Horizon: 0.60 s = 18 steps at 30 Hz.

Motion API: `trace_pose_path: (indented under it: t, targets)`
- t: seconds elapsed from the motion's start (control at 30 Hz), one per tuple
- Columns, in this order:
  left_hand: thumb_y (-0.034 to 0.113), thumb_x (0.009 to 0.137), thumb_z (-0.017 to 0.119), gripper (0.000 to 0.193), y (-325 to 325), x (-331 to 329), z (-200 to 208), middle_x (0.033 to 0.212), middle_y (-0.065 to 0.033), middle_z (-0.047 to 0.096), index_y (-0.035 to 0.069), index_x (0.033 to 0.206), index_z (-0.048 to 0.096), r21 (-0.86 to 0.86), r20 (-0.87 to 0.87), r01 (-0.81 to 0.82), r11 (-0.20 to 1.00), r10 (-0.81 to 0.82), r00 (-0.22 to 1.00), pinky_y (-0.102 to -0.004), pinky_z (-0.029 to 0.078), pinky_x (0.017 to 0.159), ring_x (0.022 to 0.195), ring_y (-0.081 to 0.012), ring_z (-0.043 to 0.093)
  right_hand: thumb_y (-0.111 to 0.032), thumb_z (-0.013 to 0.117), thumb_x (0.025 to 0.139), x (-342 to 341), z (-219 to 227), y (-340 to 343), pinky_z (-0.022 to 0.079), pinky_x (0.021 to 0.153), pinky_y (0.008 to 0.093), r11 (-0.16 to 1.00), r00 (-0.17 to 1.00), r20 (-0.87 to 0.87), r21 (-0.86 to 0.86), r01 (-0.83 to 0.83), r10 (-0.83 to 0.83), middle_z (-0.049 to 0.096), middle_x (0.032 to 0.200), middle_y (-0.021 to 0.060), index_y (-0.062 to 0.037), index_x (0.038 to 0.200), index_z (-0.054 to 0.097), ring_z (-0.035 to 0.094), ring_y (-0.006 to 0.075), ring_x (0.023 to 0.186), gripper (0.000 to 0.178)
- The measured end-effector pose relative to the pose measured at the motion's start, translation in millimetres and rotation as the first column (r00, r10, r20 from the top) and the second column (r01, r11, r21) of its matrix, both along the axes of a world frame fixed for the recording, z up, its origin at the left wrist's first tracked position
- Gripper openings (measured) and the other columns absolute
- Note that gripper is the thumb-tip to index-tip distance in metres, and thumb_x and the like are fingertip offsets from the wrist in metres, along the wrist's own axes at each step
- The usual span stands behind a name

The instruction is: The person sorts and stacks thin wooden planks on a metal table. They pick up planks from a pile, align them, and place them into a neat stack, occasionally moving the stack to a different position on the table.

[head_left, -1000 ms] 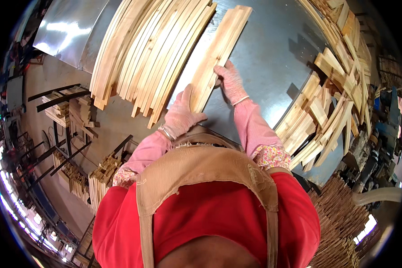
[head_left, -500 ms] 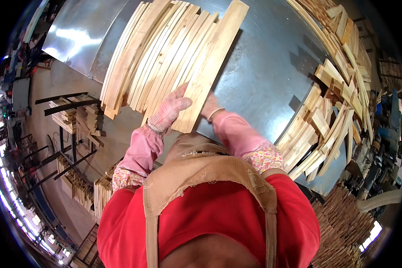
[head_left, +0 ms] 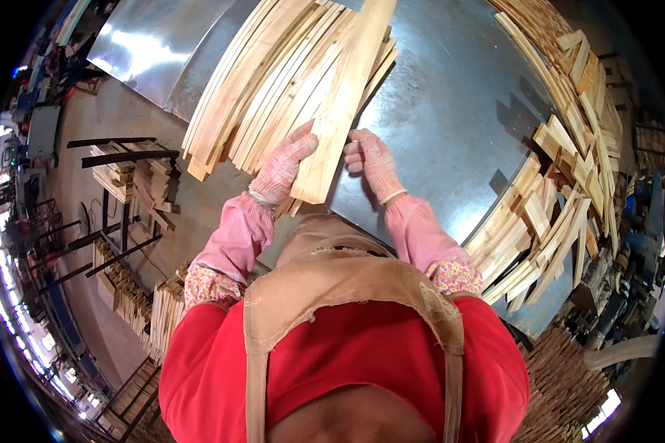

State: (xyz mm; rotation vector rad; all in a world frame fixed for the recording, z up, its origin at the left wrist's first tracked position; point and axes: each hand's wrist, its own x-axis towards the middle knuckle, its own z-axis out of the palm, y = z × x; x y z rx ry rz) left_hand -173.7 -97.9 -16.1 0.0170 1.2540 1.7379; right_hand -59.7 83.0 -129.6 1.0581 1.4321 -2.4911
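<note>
On metal table [head_left: 443, 111], wooden strips [head_left: 297, 96].

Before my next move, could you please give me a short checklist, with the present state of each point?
1. Left hand at the board: ok, it is against the left edge.
2. Right hand touching the board: cannot tell; its curled fingers are close beside the right edge.
3. Board clear of the row of slats: not ok, it lies over the row's right side.
4. Board's far end free: cannot tell, the picture cuts it off.
5. Gloves on both hands: ok.
6. Right hand away from the wood pile: ok, a stretch of table separates them.
</note>
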Motion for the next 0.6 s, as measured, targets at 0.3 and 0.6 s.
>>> trace_pose_path:
  t: [0.3,0.6]
  targets:
    - [0.007,0.092,0.074,0.073,59,29,6,0.144,-0.0105,0.065,-0.003,0.159,0.045,0.129,0.01,0.126,0.983,-0.129,0.992,-0.0351,0.049,0.114,0.127,-0.0203,0.063,-0.021,0.071,0.106,71,94,-15,0.053,0.101,0.0309,0.991,0.981,-0.193,0.127,0.046,-0.021,0.067,0.133,0.0089,0.0012,0.151,0.05,0.064,0.014,0.117,0.055]
    - [0.003,0.09,0.075,0.071,130,55,-5,0.139,-0.0109,0.068,-0.004,0.155,0.049,0.206,0.076,0.239,0.949,-0.259,0.963,-0.0367,0.051,0.113,0.126,-0.0209,0.066,-0.029,0.074,0.105,119,86,38,0.057,0.091,0.0267,0.983,0.952,-0.261,-0.137,0.126,-0.159,0.069,0.127,0.004,-0.0026,0.152,0.05,0.067,0.0101,0.107,0.059]
